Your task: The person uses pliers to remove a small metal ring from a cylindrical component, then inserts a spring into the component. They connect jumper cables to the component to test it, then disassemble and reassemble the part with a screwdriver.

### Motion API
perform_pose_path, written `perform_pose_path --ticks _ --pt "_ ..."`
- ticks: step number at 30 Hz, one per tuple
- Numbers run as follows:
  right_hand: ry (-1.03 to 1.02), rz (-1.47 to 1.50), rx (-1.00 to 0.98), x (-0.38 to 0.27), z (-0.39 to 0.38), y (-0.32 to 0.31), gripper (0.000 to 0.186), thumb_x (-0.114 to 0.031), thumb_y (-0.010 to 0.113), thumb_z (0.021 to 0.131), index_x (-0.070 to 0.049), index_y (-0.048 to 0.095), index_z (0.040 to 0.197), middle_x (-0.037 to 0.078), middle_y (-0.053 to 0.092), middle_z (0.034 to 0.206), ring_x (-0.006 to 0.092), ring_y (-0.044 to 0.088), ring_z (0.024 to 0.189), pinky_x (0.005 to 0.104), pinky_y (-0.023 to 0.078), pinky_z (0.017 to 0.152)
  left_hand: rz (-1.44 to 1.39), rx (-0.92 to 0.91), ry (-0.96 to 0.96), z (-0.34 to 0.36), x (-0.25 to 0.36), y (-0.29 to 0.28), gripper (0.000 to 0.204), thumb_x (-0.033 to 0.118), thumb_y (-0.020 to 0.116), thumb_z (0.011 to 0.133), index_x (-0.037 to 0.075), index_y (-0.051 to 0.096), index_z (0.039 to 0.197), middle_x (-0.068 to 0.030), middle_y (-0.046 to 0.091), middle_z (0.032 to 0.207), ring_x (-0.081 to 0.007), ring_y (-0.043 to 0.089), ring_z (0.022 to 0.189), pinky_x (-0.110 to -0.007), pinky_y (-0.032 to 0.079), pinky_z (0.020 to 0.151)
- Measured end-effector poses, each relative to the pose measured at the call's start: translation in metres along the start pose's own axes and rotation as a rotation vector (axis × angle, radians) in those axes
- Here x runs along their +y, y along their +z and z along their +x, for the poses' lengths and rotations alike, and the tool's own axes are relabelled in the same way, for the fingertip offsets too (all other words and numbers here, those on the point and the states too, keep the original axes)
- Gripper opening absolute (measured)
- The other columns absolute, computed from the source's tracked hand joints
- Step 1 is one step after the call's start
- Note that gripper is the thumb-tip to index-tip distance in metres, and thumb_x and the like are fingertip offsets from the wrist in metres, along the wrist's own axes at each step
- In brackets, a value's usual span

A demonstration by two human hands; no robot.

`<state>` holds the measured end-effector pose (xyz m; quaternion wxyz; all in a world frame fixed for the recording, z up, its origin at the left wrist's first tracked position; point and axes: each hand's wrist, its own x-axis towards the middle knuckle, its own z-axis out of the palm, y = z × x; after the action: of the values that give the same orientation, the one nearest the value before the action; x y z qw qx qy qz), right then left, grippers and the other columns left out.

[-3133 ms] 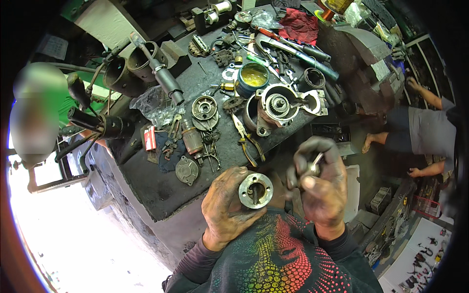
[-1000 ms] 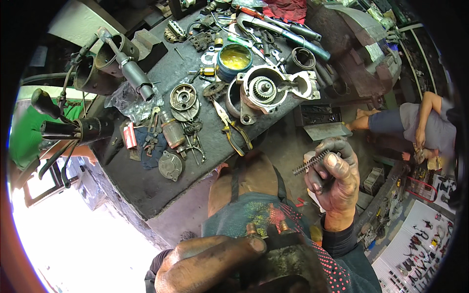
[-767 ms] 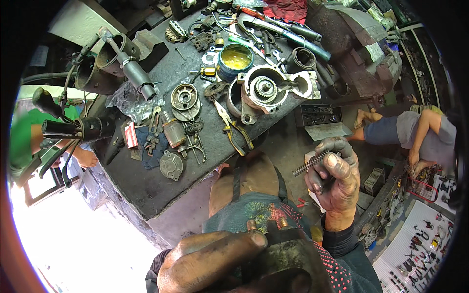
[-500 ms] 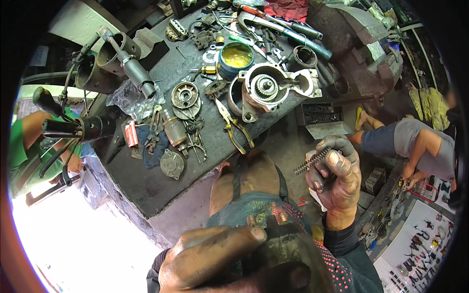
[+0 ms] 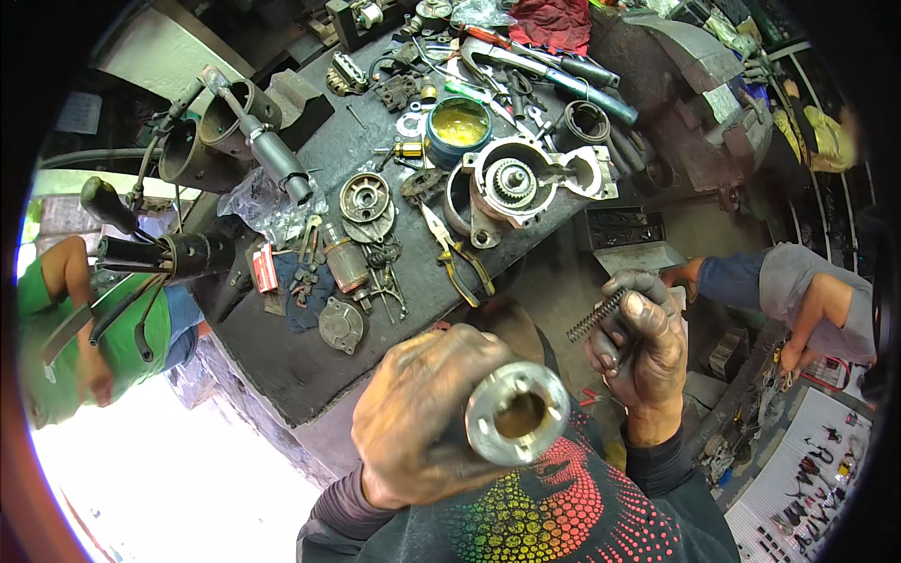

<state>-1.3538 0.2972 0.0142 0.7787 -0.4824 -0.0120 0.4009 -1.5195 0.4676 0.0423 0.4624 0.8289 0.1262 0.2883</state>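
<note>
In my left hand [image 5: 422, 408] is a cylindrical metal starter solenoid [image 5: 485, 430], its round flanged face with a central bore turned up toward me. The fingers wrap round its body, which is mostly hidden. My right hand [image 5: 648, 352], blackened with grease, pinches a thin dark coil spring [image 5: 597, 315] between thumb and fingers. The spring sticks out to the left, apart from the solenoid. Beyond both hands, on the dark workbench [image 5: 282, 361], lie a starter housing [image 5: 483, 211] with a gear inside, yellow-handled pliers [image 5: 455, 253] and an armature [image 5: 345, 265].
A blue tub of yellow grease [image 5: 458, 131] stands behind the housing. Round metal covers [image 5: 364, 197] lie left of the pliers. A large vise [image 5: 685, 113] is at the far right. One person in green [image 5: 141, 347] is at left, another in grey [image 5: 807, 291] at right.
My left hand has moved up and turned the solenoid, so its bored flange shows instead of the end with copper studs. My right hand still holds the spring, nearly in place.
</note>
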Motion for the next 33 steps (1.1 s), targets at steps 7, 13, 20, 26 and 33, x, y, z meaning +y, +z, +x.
perform_pose_path --ticks 7,13,20,26,33 --pt "-0.058 -0.109 0.037 0.001 -0.007 0.007 0.027 -0.016 0.071 0.093 0.005 0.064 0.109 0.003 0.052 0.069 0.0087 0.043 0.05 0.0247 0.038 0.045 0.067 -0.053 -0.177 -0.028 -0.022 0.008 0.071 0.021 0.094 0.055 -0.004 0.07 0.117 -0.018 0.073 0.11 -0.0296 0.071 0.099 -0.04 0.055 0.092" --pt "-0.024 -0.077 0.013 0.002 -0.007 0.012 0.027 -0.015 0.071 0.092 0.005 0.065 0.108 0.003 0.051 0.069 0.0078 0.042 0.051 0.0243 0.038 0.045 0.111 -0.072 -0.238 -0.028 -0.015 0.01 0.066 0.017 0.091 0.059 0.004 0.069 0.119 -0.0105 0.073 0.109 -0.0282 0.069 0.092 -0.037 0.054 0.085" --pt "-0.004 -0.133 0.002 0.006 -0.009 0.012 0.025 -0.014 0.071 0.093 0.005 0.065 0.108 0.002 0.051 0.068 0.0088 0.043 0.05 0.025 0.038 0.045 0.189 -0.084 -0.221 -0.027 -0.014 0.009 0.065 0.014 0.089 0.056 0.003 0.07 0.117 -0.0093 0.074 0.107 -0.0238 0.069 0.087 -0.034 0.053 0.081" --pt "-0.057 -0.232 -0.011 0.006 -0.016 0.017 0.026 -0.014 0.074 0.091 0.005 0.067 0.107 0.005 0.06 0.077 0.0101 0.052 0.055 0.0249 0.042 0.049 0.155 -0.097 -0.22 -0.03 -0.017 0.01 0.066 0.014 0.09 0.055 0.002 0.07 0.117 -0.0111 0.074 0.109 -0.0262 0.07 0.093 -0.036 0.054 0.085" --pt "-0.253 -0.504 -0.18 -0.004 -0.024 0.024 0.029 -0.018 0.084 0.084 0.002 0.074 0.103 0.008 0.069 0.083 0.0105 0.059 0.066 0.0267 0.042 0.056 0.062 -0.093 -0.165 -0.038 -0.024 0.011 0.076 0.027 0.097 0.054 -0.003 0.068 0.118 -0.0188 0.071 0.115 -0.0338 0.069 0.107 -0.043 0.053 0.095"
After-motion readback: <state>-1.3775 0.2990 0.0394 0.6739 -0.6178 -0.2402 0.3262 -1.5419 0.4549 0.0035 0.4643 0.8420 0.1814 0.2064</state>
